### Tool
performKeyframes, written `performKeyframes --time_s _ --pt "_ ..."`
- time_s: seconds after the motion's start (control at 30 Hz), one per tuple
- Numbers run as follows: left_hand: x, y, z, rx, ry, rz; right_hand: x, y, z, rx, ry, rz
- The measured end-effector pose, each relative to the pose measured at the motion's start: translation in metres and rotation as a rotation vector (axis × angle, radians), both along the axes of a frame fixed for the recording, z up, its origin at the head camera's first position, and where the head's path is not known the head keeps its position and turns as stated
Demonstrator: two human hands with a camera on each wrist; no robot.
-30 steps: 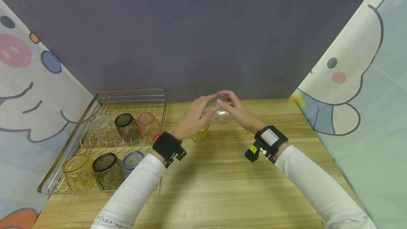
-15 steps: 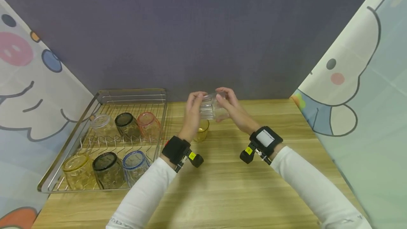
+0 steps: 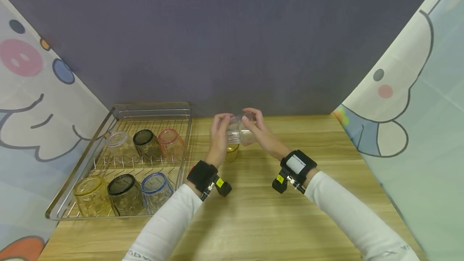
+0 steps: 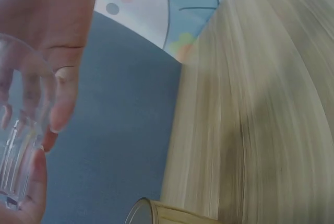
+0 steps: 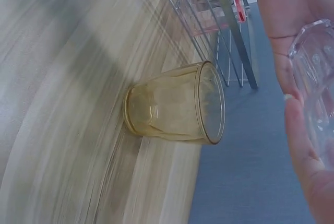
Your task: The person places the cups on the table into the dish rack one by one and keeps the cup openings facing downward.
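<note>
A clear drinking glass [image 3: 237,129] lies tilted on its side between the two hands, above the table. My left hand [image 3: 218,138] grips its left end, where the wall is ribbed. At the smoother right end my right hand [image 3: 264,134] holds it, thumb on the near side and fingers over the far side. Below the hands an amber glass [image 5: 167,104] stands upright on the wooden table, its mouth up; in the head view the left hand and clear glass partly hide it.
To the left stands a wire drying rack [image 3: 152,104] with two rows of upturned glasses, among them a pink glass [image 3: 171,144] and a blue-rimmed glass [image 3: 156,192]. A dark panel [image 3: 232,43] closes off the back; printed cloth walls [image 3: 435,132] flank the table.
The left hand has moved from across the front of the clear glass to its left end. Both hands and the glass have since come slightly lower and left.
</note>
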State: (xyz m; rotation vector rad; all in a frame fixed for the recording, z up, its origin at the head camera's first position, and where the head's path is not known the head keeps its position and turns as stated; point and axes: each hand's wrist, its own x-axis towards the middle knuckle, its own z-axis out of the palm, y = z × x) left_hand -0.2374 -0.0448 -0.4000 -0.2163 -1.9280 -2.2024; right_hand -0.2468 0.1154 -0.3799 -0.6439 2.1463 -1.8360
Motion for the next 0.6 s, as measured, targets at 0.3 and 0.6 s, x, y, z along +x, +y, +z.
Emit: performKeyframes --time_s 0.3,0.6 --pt "-0.002 -0.013 0.006 -0.053 -0.005 0.029 -0.006 0.01 -0.001 0.027 0.034 -0.019" --pt "-0.007 -0.031 0.014 -0.04 0.029 0.057 -0.015 0.035 0.007 -0.036 0.075 -0.105"
